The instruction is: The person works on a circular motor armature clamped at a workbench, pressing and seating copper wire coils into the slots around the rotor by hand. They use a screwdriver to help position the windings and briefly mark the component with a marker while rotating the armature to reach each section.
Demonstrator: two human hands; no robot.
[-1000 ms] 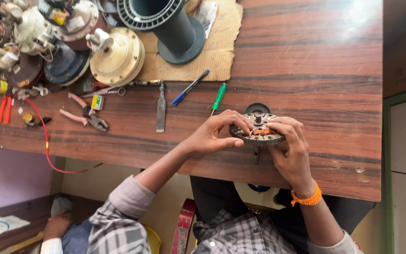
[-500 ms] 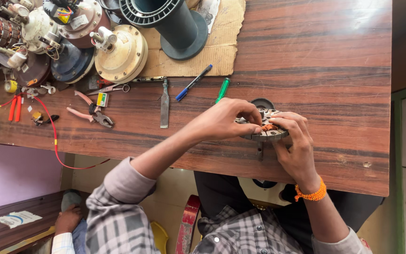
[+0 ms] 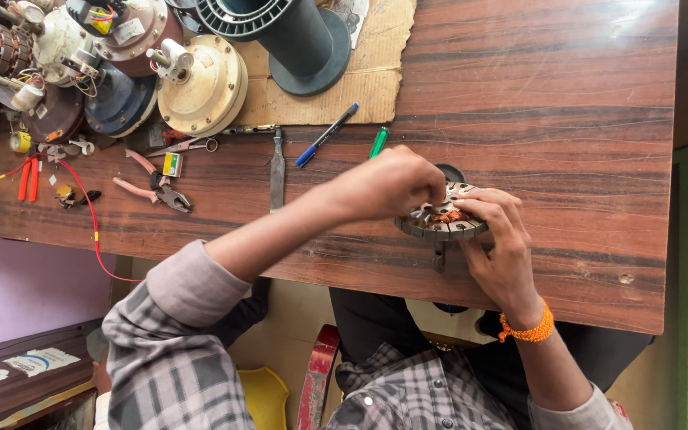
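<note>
A round grey slotted stator [image 3: 438, 228] with copper wire wound in it stands on the wooden table [image 3: 567, 143] near its front edge. My left hand [image 3: 384, 187] reaches in from the left, fingers pinched at the stator's top over the copper wire. My right hand [image 3: 499, 247], with an orange band at the wrist, grips the stator's right rim, fingers curled over it. A dark round part shows just behind the stator, mostly hidden by my hands.
A blue pen [image 3: 326, 135], a green pen [image 3: 378, 142], a flat metal tool [image 3: 277, 169], pliers [image 3: 157, 187] and scissors [image 3: 181, 146] lie left of my hands. A cream motor housing [image 3: 201, 84], a dark spool [image 3: 296, 40] on cardboard and other motor parts crowd the far left.
My left hand has slid further over the stator's top and now covers more of it. My right hand keeps its hold on the rim. The view has shifted slightly.
</note>
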